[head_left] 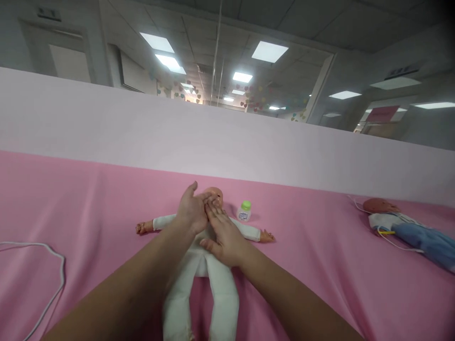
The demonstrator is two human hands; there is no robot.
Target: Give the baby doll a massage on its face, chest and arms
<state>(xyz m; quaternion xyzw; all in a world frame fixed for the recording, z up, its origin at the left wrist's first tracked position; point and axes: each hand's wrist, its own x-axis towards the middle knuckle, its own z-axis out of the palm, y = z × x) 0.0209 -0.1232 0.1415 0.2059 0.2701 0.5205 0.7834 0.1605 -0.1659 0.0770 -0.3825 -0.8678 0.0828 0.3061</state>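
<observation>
A baby doll [201,265] with a white cloth body lies on its back, arms spread and legs toward me. Above its chest my left hand [192,210] is turned palm up, thumb apart and fingers stretched out. My right hand [227,237] lies palm down with straight fingers, its fingertips touching or overlapping the left fingers. Neither hand holds anything that I can see. Together they hide the doll's chest and part of its head [214,195]. Beside the doll's arm stands a small clear bottle [244,213] with a green cap, near my right hand.
A pink sheet [302,265] covers the table. At the right lies another doll [419,237] in blue and white clothes, with a white cord around it. A white cable [63,270] curves across the left side. Behind the table runs a low white wall [227,142] with glass above.
</observation>
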